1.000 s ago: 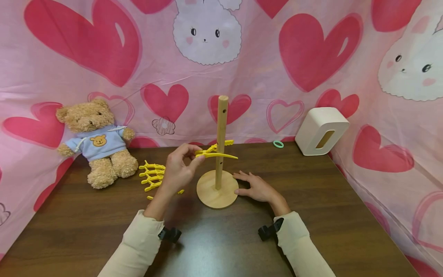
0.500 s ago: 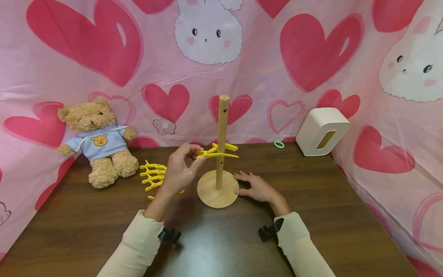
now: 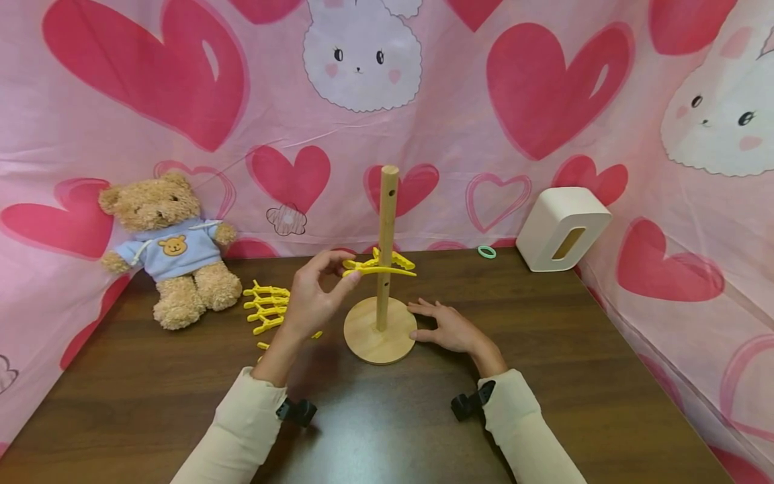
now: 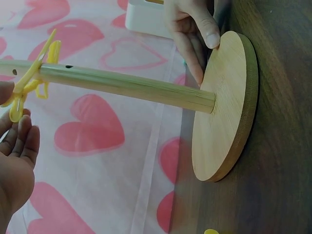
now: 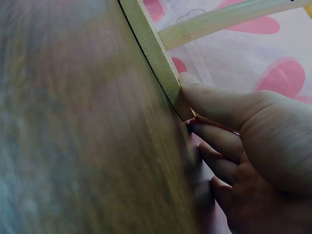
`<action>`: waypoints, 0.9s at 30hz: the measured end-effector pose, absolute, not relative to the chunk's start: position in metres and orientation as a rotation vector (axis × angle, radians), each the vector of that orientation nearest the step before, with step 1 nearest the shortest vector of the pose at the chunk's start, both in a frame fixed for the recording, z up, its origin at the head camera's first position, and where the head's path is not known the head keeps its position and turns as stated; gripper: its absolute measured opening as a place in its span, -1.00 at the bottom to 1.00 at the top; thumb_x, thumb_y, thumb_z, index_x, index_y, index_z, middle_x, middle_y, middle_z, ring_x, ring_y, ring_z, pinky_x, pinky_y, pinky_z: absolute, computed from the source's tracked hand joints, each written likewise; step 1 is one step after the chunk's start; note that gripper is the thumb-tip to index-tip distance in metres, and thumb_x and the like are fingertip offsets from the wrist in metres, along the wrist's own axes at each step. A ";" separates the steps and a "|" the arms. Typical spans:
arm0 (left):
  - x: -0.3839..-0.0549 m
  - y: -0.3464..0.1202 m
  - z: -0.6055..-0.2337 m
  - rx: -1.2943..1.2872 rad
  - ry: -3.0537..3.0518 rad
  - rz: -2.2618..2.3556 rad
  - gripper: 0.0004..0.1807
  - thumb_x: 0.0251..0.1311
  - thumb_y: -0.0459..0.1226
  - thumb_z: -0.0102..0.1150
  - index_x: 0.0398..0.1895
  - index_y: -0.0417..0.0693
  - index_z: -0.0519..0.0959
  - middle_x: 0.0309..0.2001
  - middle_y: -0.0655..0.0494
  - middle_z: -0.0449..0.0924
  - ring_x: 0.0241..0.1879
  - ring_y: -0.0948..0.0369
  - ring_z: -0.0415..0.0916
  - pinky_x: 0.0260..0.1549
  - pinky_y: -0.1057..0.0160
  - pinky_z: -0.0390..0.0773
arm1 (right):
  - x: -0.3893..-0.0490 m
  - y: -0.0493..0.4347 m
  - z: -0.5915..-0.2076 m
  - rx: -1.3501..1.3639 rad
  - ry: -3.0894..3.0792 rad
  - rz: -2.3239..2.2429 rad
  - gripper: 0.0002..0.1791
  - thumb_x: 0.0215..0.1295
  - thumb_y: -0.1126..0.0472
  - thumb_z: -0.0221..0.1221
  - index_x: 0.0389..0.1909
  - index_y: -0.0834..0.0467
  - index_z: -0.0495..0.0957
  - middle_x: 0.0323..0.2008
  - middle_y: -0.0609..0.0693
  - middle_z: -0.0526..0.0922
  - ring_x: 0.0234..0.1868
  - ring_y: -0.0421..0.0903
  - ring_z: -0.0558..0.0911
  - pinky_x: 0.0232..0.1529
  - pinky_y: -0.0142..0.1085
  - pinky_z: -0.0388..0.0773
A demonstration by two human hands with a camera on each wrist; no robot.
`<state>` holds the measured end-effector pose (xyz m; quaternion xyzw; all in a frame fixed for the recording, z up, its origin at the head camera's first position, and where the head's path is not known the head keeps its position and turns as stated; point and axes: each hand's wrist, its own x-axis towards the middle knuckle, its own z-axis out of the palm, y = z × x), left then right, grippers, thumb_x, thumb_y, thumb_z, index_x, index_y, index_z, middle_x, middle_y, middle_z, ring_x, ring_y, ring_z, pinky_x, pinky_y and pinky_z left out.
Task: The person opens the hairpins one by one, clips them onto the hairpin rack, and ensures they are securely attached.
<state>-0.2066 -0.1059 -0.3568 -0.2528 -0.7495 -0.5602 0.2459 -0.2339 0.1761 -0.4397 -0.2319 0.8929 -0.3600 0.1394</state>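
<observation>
A yellow hair clip (image 3: 399, 271), a long sectioning kind, straddles the wooden post (image 3: 388, 208) a little below its middle. My left hand (image 3: 316, 296) pinches the clip's tail end between thumb and fingers. One arm of the clip passes in front of the post and the jointed, toothed arm behind it. In the left wrist view, the clip (image 4: 32, 75) crosses the post between two dark holes. At the right rim of the round wooden base (image 3: 369, 346), my right hand (image 3: 452, 329) holds the edge, thumb on the rim and fingertips at its side.
Several more yellow hair clips (image 3: 266, 306) lie left of the stand, partly behind my left forearm. A teddy bear (image 3: 172, 249) sits at the back left. A white tissue box (image 3: 556, 228) and a small green ring (image 3: 486, 252) are at the back right.
The clip's rear toothed arm has swung down toward the front arm, so the clip is narrower around the post. Both hands have stayed almost in place.
</observation>
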 end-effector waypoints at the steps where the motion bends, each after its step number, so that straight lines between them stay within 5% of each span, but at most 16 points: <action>1: -0.207 -0.106 -0.357 -0.688 -2.045 -1.536 -0.72 0.19 -0.46 0.38 -0.02 -0.31 0.63 -0.20 -0.08 0.62 -0.24 0.13 0.49 -0.14 0.40 0.50 | -0.234 0.176 -0.440 -0.670 2.580 -1.039 -0.29 0.35 -0.01 0.32 0.46 0.10 0.38 0.49 0.12 0.28 0.50 0.44 0.01 0.43 0.34 -0.18; 9: -0.206 -0.108 -0.356 -0.669 -2.077 -1.594 -0.68 0.20 -0.45 0.37 0.03 -0.32 0.61 -0.13 -0.10 0.62 -0.20 0.13 0.50 -0.09 0.25 0.57 | -0.235 0.177 -0.440 -0.677 2.578 -1.044 -0.29 0.35 -0.01 0.32 0.46 0.11 0.38 0.48 0.12 0.28 0.51 0.43 0.00 0.43 0.34 -0.18; 27: -0.200 -0.129 -0.356 -0.655 -2.122 -1.607 -0.58 0.19 -0.42 0.39 0.13 -0.23 0.58 -0.04 -0.06 0.63 -0.04 0.10 0.55 0.06 0.29 0.53 | -0.234 0.176 -0.439 -0.674 2.578 -1.045 -0.29 0.35 0.01 0.33 0.46 0.12 0.38 0.48 0.13 0.28 0.50 0.44 0.00 0.42 0.36 -0.16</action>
